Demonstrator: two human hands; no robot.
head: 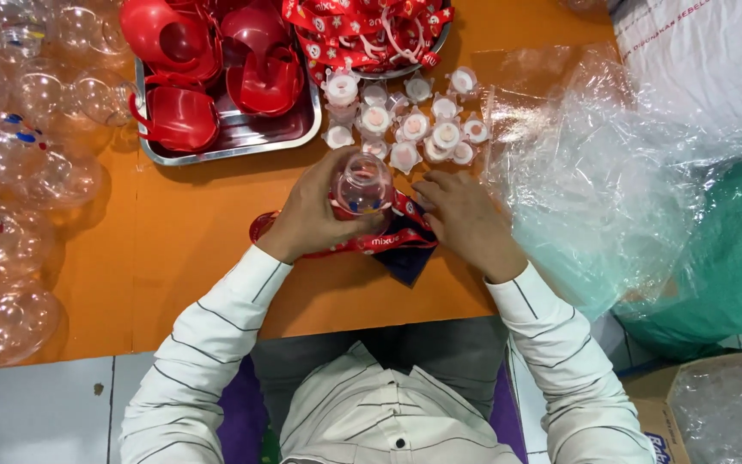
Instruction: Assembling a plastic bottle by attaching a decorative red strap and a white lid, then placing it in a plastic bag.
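My left hand (pixel 313 215) wraps a small clear bottle (pixel 362 183), fingers curled round its body, mouth up; a red strap (pixel 371 244) runs under it on the orange table (pixel 191 223); my right hand (pixel 465 219) lies just beside the bottle, fingers loosely bent on the strap, gripping nothing I can see; white caps (pixel 414 129) just beyond; metal tray (pixel 234 137) of red lids further left.
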